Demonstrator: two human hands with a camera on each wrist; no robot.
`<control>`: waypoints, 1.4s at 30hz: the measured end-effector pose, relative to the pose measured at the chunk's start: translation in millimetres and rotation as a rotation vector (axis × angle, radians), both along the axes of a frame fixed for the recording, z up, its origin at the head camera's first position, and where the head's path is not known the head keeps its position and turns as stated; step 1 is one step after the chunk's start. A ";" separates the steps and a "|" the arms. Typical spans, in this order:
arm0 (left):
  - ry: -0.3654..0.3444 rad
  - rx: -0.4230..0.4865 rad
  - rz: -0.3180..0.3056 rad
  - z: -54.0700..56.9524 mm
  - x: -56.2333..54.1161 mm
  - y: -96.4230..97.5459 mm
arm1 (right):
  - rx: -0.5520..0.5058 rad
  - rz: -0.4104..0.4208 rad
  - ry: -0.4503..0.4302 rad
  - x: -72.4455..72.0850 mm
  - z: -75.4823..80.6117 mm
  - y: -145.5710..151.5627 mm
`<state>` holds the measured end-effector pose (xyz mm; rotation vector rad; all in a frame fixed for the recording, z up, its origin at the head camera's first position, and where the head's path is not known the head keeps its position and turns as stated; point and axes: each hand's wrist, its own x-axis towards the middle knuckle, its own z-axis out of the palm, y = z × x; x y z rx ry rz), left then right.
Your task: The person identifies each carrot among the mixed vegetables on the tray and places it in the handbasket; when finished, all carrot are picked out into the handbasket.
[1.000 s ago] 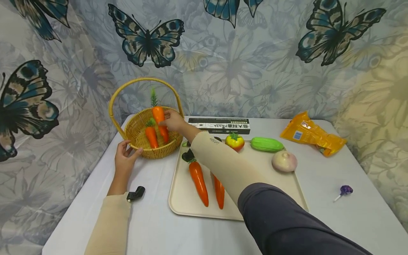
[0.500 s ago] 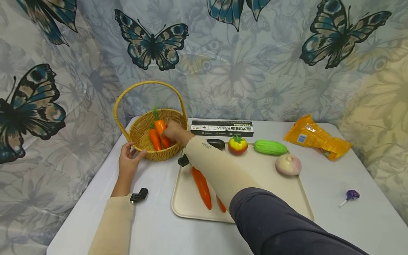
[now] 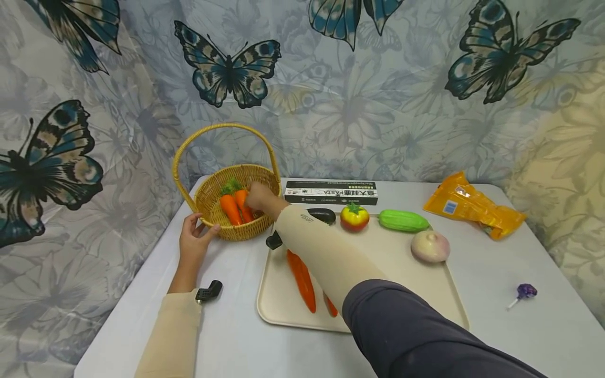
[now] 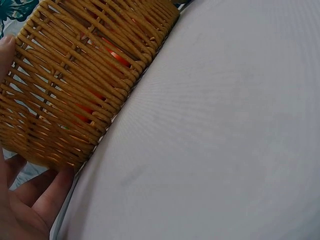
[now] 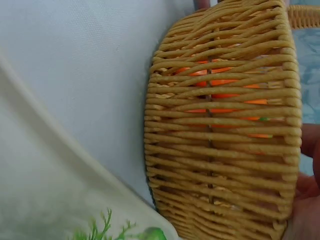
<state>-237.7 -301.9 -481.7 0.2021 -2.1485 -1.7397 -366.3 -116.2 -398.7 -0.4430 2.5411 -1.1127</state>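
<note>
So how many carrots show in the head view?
4. The left carrot and right carrot lie in the basket; a longer carrot and a mostly covered carrot lie on the tray. The right sleeve may hide more.

Basket (image 3: pixel 236 232) – rough, woven wicker; carrots (image 3: pixel 230 210) – smooth, glossy.

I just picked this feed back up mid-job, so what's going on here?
A person is working at a wicker basket with both arms. The left grip holds its near left side. The right grip is inside, at the right-hand carrot of the two lying there; whether it has hold of that carrot is hidden. Two more carrots lie on the tray, partly covered from view by the right sleeve.
</note>
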 end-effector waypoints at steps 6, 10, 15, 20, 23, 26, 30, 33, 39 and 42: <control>0.007 -0.002 0.017 -2.8 2.0 -2.1 | -0.334 0.077 -0.100 8.6 4.6 18.7; 0.015 0.013 0.006 -3.2 -0.9 -2.7 | -0.452 0.077 -0.121 17.5 10.2 41.8; 0.011 0.010 0.011 -2.7 -4.6 -3.4 | -0.444 0.097 -0.082 30.4 17.7 77.5; 0.017 0.014 0.015 -2.6 -5.9 -5.6 | -0.488 0.092 -0.084 44.2 19.3 113.3; 0.021 0.007 0.010 -2.5 -5.6 -5.6 | -0.491 0.067 -0.079 56.2 17.9 133.5; 0.017 0.000 0.004 -2.9 -5.1 -4.5 | -0.496 0.037 -0.076 71.1 14.6 152.8; 0.005 0.013 -0.008 -1.4 -4.8 -2.3 | -0.538 0.009 -0.078 90.5 8.1 175.6; -0.011 0.036 -0.013 4.8 -2.0 -0.6 | -0.553 -0.010 -0.068 103.3 4.1 189.3; -0.031 0.041 -0.021 19.8 7.9 5.8 | -0.464 -0.059 -0.009 124.0 -1.5 210.1; -0.036 0.040 -0.019 13.8 5.1 4.6 | -0.379 -0.076 0.035 133.8 -5.1 220.5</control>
